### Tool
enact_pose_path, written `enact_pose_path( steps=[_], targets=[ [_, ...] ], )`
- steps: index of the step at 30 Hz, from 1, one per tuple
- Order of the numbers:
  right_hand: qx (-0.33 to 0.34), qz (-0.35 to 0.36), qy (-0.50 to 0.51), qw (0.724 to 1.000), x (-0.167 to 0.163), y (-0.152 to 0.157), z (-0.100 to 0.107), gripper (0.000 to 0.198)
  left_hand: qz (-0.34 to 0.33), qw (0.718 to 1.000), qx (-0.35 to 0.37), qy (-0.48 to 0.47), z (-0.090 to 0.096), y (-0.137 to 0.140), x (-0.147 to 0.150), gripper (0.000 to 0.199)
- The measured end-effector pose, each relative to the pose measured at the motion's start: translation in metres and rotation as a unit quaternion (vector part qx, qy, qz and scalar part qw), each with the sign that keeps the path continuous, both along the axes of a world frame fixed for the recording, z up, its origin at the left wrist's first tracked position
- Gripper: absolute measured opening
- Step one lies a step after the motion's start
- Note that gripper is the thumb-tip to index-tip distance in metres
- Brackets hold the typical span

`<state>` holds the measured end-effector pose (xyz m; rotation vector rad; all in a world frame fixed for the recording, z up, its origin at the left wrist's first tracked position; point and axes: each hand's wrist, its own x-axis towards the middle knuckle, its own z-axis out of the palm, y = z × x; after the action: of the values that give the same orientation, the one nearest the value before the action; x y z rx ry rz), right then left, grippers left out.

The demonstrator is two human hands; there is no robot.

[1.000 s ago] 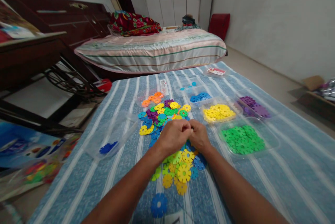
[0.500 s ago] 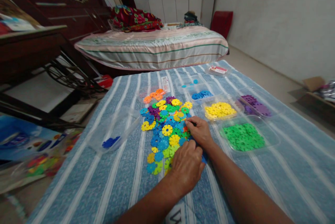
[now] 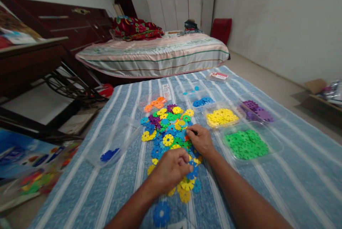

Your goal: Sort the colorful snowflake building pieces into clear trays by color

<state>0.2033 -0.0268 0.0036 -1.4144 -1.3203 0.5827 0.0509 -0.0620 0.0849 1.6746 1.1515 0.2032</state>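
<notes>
Notched plastic discs in several colours form a loose pile (image 3: pixel 168 140) on the striped cloth. Over the near part of the pile is my left hand (image 3: pixel 172 168), its fingers loosely curled and the thumb apart from them. I see nothing held in it; a blue disc (image 3: pixel 192 170) lies by the thumb tip. My right hand (image 3: pixel 200 140) rests at the pile's right edge with bent fingers closed together; whatever they may hold is hidden. Another blue disc (image 3: pixel 161 214) is alone on the cloth nearer me.
To the right stand clear tubs of green discs (image 3: pixel 247 144), yellow discs (image 3: pixel 222 117), purple discs (image 3: pixel 258 110) and blue discs (image 3: pixel 203 101). Orange discs (image 3: pixel 155 104) sit behind the pile. A clear tub (image 3: pixel 93 147) with dark blue discs is at left. A bed (image 3: pixel 160 56) stands beyond.
My left hand has moved left and its thumb has come away from the fingers. More discs show near me, including a lone blue one. The right hand stays by the pile.
</notes>
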Motion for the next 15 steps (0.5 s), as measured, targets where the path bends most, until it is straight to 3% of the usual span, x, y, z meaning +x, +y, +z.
enact_pose_path(
  steps=[2,6,11,15],
  targets=[
    [0.001,-0.004,-0.002,1.000,-0.001,0.000,0.000,0.020,0.042,0.999,-0.022,-0.020,0.009,0.017,-0.001,0.011],
    [0.007,0.006,0.007,1.000,-0.001,-0.001,0.000,0.018,0.118,0.990,0.026,-0.070,0.036,0.055,0.026,0.009],
    [0.012,0.010,0.003,1.000,0.000,0.000,-0.003,0.019,0.212,0.938,0.061,-0.267,0.064,0.088,0.075,0.022],
    [0.017,0.008,-0.002,1.000,-0.001,0.000,-0.003,0.020,0.159,0.960,0.122,-0.196,0.058,0.083,0.069,0.016]
  ],
)
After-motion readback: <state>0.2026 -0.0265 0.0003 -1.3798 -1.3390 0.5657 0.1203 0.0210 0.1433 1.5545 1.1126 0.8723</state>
